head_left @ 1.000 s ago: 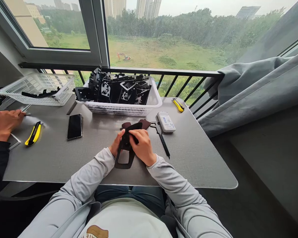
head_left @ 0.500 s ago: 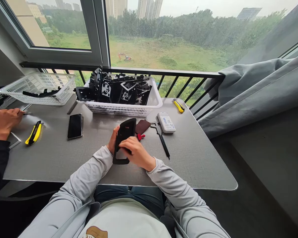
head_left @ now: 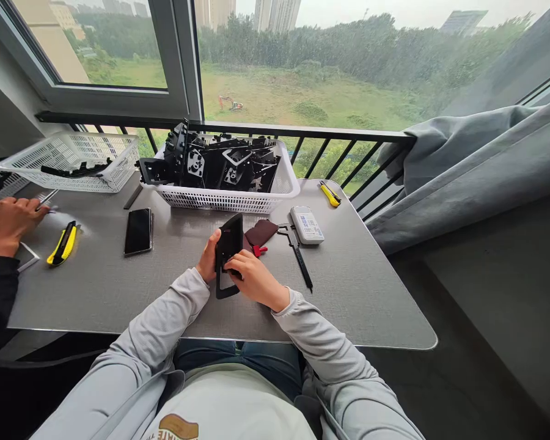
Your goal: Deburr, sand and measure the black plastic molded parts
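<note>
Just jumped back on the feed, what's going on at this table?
The person's left hand grips a black panel by its side, tilted up over the table, while the right hand has its fingers at the panel's lower opening. Just beyond lie a dark brown piece and a small red part, with a caliper to their right. A white basket heaped with black parts stands at the back. At far left is a co-worker's hand.
</note>
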The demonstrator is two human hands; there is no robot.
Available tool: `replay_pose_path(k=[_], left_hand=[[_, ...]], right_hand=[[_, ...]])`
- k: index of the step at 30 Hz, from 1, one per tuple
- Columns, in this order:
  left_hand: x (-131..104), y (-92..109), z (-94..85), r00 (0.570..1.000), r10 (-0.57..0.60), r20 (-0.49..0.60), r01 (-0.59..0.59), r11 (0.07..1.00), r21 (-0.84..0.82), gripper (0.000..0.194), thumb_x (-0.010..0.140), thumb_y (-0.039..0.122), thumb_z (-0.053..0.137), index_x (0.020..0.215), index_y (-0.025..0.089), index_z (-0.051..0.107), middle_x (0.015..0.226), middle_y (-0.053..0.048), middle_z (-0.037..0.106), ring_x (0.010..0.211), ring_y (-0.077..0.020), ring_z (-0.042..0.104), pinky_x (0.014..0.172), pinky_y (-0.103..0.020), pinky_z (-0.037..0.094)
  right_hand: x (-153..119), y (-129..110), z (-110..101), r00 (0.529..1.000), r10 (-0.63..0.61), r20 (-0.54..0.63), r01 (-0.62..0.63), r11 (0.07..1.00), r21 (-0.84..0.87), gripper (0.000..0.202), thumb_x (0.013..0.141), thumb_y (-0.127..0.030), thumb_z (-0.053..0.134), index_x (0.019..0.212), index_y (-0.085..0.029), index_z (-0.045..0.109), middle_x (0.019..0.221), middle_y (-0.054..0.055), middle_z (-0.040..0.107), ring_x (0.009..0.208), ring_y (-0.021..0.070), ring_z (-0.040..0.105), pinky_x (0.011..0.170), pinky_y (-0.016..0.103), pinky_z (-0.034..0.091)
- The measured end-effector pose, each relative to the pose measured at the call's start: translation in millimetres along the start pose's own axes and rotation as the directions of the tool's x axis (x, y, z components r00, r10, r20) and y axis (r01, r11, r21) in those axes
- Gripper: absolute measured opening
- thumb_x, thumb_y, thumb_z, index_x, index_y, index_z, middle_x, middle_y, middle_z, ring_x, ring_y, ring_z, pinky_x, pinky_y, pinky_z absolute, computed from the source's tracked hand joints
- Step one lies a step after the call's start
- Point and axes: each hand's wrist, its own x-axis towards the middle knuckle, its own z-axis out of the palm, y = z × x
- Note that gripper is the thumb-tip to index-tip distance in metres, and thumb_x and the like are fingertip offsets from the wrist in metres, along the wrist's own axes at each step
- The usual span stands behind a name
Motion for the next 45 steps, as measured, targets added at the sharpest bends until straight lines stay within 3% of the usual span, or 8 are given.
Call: replay_pose_path(k=[6, 10, 15, 21, 31, 37, 39, 45], left_hand=[[1.2, 11.2, -0.7, 0.986, 0.140, -0.092, -0.143, 0.989, -0.034, 0.049, 0.082, 0.060, 0.054, 0.081, 0.013, 0.070, 0.065, -0.004, 0.069, 0.056, -0.0154, 0.063, 0.056, -0.026, 0.051], [6.3, 10.0, -2.0, 0.963, 0.225, -0.148, -0.234, 0.971, -0.046, 0.040, 0.083, 0.053, 0.056, 0.086, 0.015, 0.070, 0.068, -0.001, 0.070, 0.056, -0.0137, 0.064, 0.054, -0.023, 0.049], [7.8, 17.7, -1.6, 0.931, 0.304, -0.201, -0.329, 0.939, -0.103, 0.036, 0.083, 0.050, 0.056, 0.077, 0.017, 0.067, 0.063, 0.001, 0.068, 0.052, -0.0119, 0.062, 0.053, -0.022, 0.049], [6.0, 18.3, 1.7, 0.945, 0.241, -0.221, -0.276, 0.951, -0.142, 0.036, 0.080, 0.053, 0.060, 0.075, 0.017, 0.066, 0.062, 0.000, 0.068, 0.050, -0.0128, 0.061, 0.047, -0.022, 0.047], [9.8, 8.6, -1.6, 0.932, 0.301, -0.201, -0.324, 0.941, -0.092, 0.037, 0.078, 0.053, 0.062, 0.078, 0.016, 0.066, 0.065, 0.001, 0.068, 0.052, -0.0118, 0.062, 0.049, -0.021, 0.048], [5.3, 12.2, -2.6, 0.969, 0.203, -0.138, -0.214, 0.974, -0.072, 0.041, 0.079, 0.056, 0.061, 0.079, 0.015, 0.068, 0.063, 0.000, 0.069, 0.051, -0.0129, 0.062, 0.049, -0.023, 0.049], [3.7, 10.8, -3.3, 0.991, 0.126, -0.056, -0.128, 0.991, -0.044, 0.045, 0.080, 0.058, 0.059, 0.084, 0.014, 0.069, 0.067, -0.003, 0.071, 0.055, -0.0151, 0.064, 0.051, -0.024, 0.050], [1.0, -5.2, -6.5, 0.971, -0.087, 0.224, 0.058, 0.990, 0.131, 0.053, 0.080, 0.058, 0.058, 0.103, 0.011, 0.071, 0.087, -0.010, 0.076, 0.079, -0.0239, 0.071, 0.069, -0.030, 0.054]], right_hand=[[-3.4, -15.8, -8.8, 0.992, 0.010, -0.122, 0.025, 0.960, 0.280, 0.014, 0.088, -0.009, 0.060, 0.094, -0.020, 0.065, 0.087, 0.004, 0.068, 0.083, 0.0174, 0.061, 0.076, 0.031, 0.052], [-4.1, -24.4, -3.8, 0.983, -0.183, 0.032, 0.167, 0.945, 0.281, 0.017, 0.090, -0.008, 0.055, 0.097, -0.019, 0.066, 0.095, 0.008, 0.066, 0.091, 0.0180, 0.061, 0.080, 0.031, 0.054], [-7.3, -2.6, -15.1, 0.992, -0.066, 0.106, 0.051, 0.989, 0.136, 0.019, 0.084, -0.003, 0.057, 0.089, -0.019, 0.067, 0.090, 0.006, 0.063, 0.084, 0.0179, 0.061, 0.078, 0.032, 0.053], [-6.2, 7.5, -27.1, 0.989, -0.001, -0.145, 0.035, 0.973, 0.229, 0.015, 0.089, -0.009, 0.054, 0.092, -0.019, 0.065, 0.093, 0.007, 0.061, 0.087, 0.0171, 0.061, 0.079, 0.032, 0.053], [-7.5, -25.8, -3.4, 0.966, -0.256, 0.041, 0.233, 0.927, 0.293, 0.015, 0.093, -0.014, 0.052, 0.102, -0.019, 0.063, 0.100, 0.011, 0.064, 0.093, 0.0191, 0.060, 0.082, 0.032, 0.054], [-6.0, 0.4, -11.5, 0.996, -0.045, -0.072, 0.051, 0.994, 0.095, 0.018, 0.088, -0.007, 0.053, 0.095, -0.020, 0.063, 0.091, 0.008, 0.063, 0.087, 0.0207, 0.059, 0.077, 0.034, 0.054], [-4.6, 8.7, -19.6, 0.960, 0.061, -0.273, -0.038, 0.995, 0.088, 0.017, 0.090, -0.009, 0.052, 0.095, -0.022, 0.063, 0.091, 0.007, 0.063, 0.087, 0.0201, 0.060, 0.077, 0.035, 0.053], [-1.3, 5.3, -32.2, 0.679, 0.129, -0.723, -0.092, 0.992, 0.091, 0.018, 0.090, -0.014, 0.058, 0.103, -0.026, 0.064, 0.097, 0.004, 0.063, 0.090, 0.0191, 0.063, 0.080, 0.035, 0.053]])
